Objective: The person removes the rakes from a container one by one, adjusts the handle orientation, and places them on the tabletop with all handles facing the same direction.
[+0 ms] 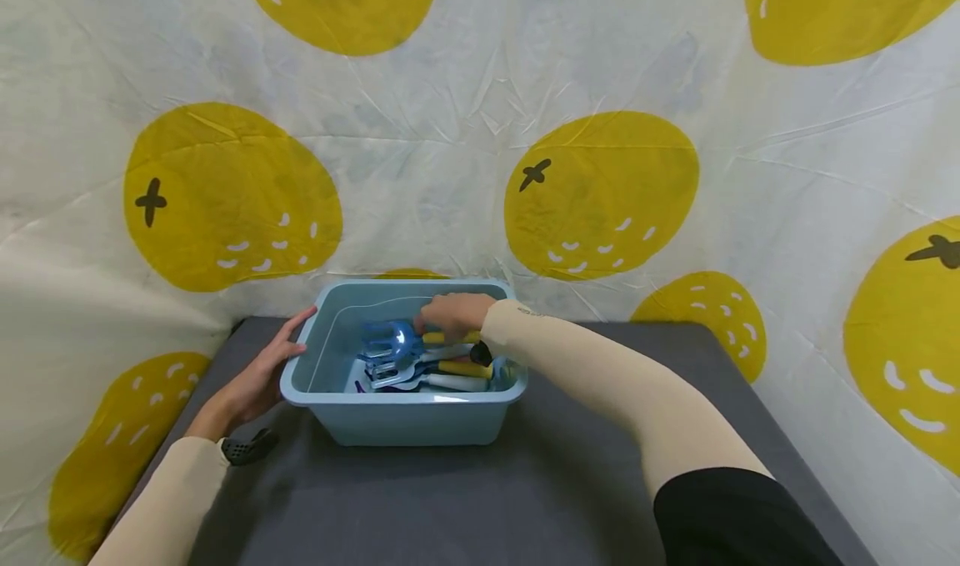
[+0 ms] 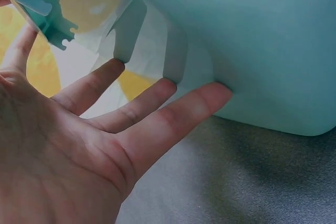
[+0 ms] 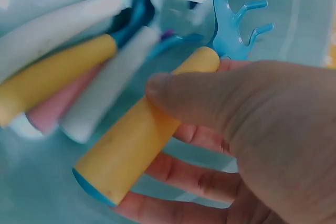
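Pale backdrop cloth [image 1: 442, 191], creased and printed with large yellow fruit shapes, rises behind a surface [image 1: 420, 508] covered in dark grey. Upright on that surface, near the cloth, stands a light blue tub [image 1: 412, 423]. Two pale sleeves [image 1: 600, 374] reach in from the near side. At the tub's left end is the left hand [image 1: 262, 370], its fingers spread and nearly straight, fingertips touching the outer wall — a steadying touch, it seems, not a grasp. Inside the tub, the right hand [image 3: 273, 124] grips a blue-pronged fork [image 3: 136, 135] by its yellow handle, thumb on top and fingers curled beneath. Beside it in the tub lie other tools: a white handle [image 3: 110, 85], a second yellow handle [image 3: 58, 74] and a pink handle [image 3: 63, 98], partly overlapping.

Judging by this, the work looks to be at an early point: one tool is in the grasp but not yet out of the tub, and the others lie untouched — whether the fork rests on the tub's floor or hangs just above, I cannot tell.
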Available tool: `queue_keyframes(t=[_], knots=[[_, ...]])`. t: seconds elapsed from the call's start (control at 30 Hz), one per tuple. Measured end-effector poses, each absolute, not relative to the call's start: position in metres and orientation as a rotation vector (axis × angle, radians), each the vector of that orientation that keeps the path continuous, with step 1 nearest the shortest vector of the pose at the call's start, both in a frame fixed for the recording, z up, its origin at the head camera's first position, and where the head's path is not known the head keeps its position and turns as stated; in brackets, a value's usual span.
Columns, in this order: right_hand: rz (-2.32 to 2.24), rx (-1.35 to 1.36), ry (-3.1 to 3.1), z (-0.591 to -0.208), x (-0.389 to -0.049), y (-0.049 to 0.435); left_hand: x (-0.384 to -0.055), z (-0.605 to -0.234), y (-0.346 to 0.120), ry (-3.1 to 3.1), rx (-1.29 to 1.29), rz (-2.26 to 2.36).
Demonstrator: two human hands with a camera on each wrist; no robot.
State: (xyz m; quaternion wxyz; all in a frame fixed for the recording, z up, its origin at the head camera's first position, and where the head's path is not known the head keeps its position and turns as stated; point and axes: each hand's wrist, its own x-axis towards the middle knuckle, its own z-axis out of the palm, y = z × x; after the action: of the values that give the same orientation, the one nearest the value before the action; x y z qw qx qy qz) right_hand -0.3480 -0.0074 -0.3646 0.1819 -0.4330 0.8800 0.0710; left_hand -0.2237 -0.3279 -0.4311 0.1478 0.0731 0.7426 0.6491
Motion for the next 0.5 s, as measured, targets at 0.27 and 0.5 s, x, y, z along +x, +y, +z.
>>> queue_keyframes(t=[0.27, 0.5], knots=[[0.103, -1.318, 2.474, -0.313, -0.345, 0.01, -0.222, -0.429, -0.327, 2.143, 0.197, 1.861], [0.031, -1.341, 2.525, -0.267, -0.344, 0.041, -0.223, -0.432, -0.328, 2.146, 0.219, 1.862]])
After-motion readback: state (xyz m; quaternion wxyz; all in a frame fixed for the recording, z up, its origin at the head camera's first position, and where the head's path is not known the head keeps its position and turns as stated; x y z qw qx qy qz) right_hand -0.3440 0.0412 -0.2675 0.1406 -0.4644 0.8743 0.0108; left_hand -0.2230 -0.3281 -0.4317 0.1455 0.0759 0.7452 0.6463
